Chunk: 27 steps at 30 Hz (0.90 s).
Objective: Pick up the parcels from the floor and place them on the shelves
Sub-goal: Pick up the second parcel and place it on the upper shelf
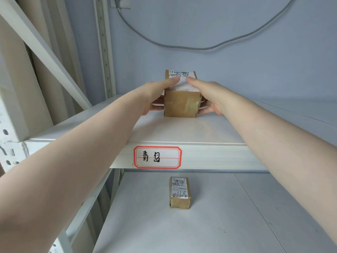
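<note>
Left hand [155, 94] pressed flat on left side of brown parcel [181, 103], thumb laid across top label, fingers wrapped along the side wall. Parcel between both hands, squarely centred, neither hand nearer; base looks down on upper shelf [182, 130], though contact line at bottom edge only partly visible. Long axis running near-to-far, short taped face toward camera, shipping label on top. Right hand [209, 96] mirrored on right side, thumb on label, fingers low along the wall; two-handed clamp on the box, not a loose hover. Judgement: placing step near done; next move likely just spreading both hands sideways and pulling arms back toward near edge, so room on either flank matters. Shelf surface white, flat, smooth, bare on both sides of parcel, plenty of room left and right. Red-bordered tag [157, 157] on front lip just below, left of centre. Lower shelf [237, 216] holding one small parcel [180, 192], well apart from the action. Grey cable [182, 45] sagging on far wall above, clear of hands.
</note>
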Available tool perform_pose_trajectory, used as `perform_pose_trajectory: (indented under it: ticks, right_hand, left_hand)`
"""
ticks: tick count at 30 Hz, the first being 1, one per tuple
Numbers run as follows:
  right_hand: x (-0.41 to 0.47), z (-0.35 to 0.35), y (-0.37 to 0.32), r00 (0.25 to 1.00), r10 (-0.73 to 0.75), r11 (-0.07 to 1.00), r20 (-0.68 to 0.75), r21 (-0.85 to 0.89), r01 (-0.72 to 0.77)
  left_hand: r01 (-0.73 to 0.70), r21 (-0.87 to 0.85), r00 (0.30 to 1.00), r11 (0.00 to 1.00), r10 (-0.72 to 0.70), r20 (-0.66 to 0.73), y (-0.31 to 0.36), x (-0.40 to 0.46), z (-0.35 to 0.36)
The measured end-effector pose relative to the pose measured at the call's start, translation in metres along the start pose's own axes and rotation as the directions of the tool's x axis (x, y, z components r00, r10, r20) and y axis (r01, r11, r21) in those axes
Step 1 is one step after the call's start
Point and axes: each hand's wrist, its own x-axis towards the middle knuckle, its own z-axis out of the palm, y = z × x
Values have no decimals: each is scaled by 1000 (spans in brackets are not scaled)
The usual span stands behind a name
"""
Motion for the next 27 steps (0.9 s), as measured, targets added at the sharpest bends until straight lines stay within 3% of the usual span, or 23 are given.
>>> perform_pose_trajectory:
  ticks: [4, 11, 21, 27]
  right_hand:
    - [8, -3, 7, 996, 21, 999, 87, -29, -19]
    - [13, -16, 15, 979, -9, 999, 205, -31, 15]
    - [27, -9, 19, 996, -83, 997, 24, -8, 83]
    - [38, -12, 11, 999, -48, 996, 21, -72, 49]
  left_hand:
    - [-9, 117, 991, 993, -6, 132, -5, 5, -5]
    - [-8, 144, 999, 989, 1, 50, -15, 21, -8]
    - [-11, 251, 999, 968, 3, 35, -4, 32, 0]
    - [22, 268, 999, 963, -31, 32, -3, 47, 2]
